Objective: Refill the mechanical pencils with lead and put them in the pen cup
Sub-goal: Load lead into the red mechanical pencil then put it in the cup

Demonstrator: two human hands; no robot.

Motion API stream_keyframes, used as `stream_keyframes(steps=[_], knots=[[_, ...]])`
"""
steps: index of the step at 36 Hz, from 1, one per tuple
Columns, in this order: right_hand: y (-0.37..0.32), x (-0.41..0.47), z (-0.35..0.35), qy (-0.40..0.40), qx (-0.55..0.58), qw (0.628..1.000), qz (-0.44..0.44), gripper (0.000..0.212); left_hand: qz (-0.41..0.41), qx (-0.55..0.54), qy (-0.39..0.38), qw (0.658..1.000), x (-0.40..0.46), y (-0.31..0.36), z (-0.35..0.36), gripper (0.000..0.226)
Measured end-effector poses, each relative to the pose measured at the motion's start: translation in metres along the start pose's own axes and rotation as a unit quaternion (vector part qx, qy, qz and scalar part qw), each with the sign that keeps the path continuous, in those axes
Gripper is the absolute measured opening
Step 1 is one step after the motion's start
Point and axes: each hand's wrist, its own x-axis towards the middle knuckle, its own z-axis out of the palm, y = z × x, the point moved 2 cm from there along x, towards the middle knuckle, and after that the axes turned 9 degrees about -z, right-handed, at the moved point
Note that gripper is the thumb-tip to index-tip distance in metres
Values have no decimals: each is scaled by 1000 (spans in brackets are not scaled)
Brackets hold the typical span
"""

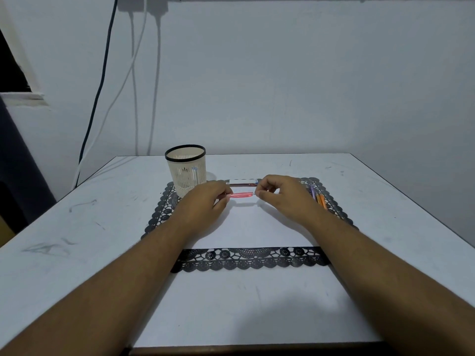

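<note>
White table (77,253), black lace mat (246,260)

No legible text (lead case blurred)

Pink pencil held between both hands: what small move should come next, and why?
Probably pull the end cap off with the right hand while the left hand steadies the pink pencil. Each hand pinches one end, and the lead case lies just behind, untouched.

Pink pencil (241,195); black lace mat (246,260).
</note>
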Motion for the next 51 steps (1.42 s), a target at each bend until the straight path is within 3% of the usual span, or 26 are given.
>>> stream_keyframes(steps=[21,26,30,35,42,51], knots=[[2,3,-7,-20,-45,999,6,11,-12,24,11,1000,0,-5,2,13],[10,2,-16,20,-38,999,23,11,-25,11,17,999,1,-10,-2,15],[16,1,-14,-12,-74,995,59,13,-22,13,17,1000,2,-10,-2,10],[13,-2,-7,-49,-139,987,70,11,-5,12,-14,1000,0,-5,1,9],[20,4,1,-69,-170,982,35,10,41,10,-80,996,-6,3,4,17],[26,7,4,-75,-179,981,7,8,54,21,-108,992,-4,0,9,17]])
